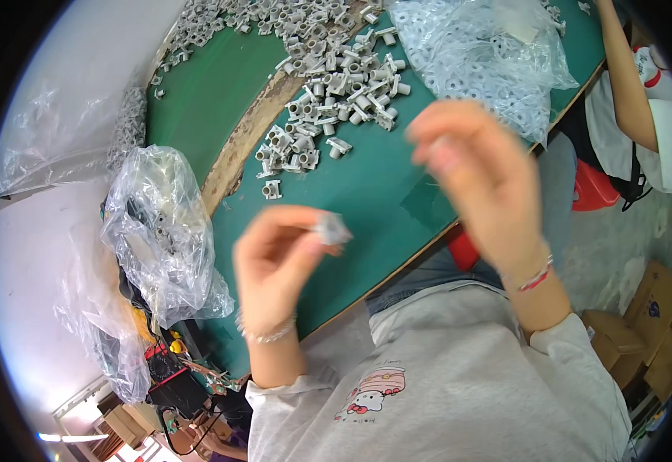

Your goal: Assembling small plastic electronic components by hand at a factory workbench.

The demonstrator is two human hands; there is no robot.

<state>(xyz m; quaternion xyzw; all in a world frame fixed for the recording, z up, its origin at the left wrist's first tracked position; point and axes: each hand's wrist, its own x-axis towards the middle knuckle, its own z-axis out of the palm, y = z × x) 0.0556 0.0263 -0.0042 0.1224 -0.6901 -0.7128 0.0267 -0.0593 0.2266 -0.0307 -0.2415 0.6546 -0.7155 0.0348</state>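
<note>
Between its thumb and fingers, my left hand (pixel 274 266) pinches a small grey plastic fitting (pixel 331 229) above the green table (pixel 316 296). Motion blurs both the fitting and the fingers. My right hand (pixel 478 173) is raised over the table's near edge, next to a clear bag of pale flat pieces with holes (pixel 474 65). Its thumb and fingers are bent close to each other, but smearing hides whether anything is between them. Beyond my hands lies a heap of grey plastic fittings (pixel 343 88), each with a short tube on a flat base.
A worn wooden strip (pixel 247 138) crosses the table. At the left stands a clear plastic bag (pixel 159 239) with grey pieces inside. Another person's arm (pixel 628 85) shows at the upper right, and cardboard boxes (pixel 636 323) sit on the floor at the right.
</note>
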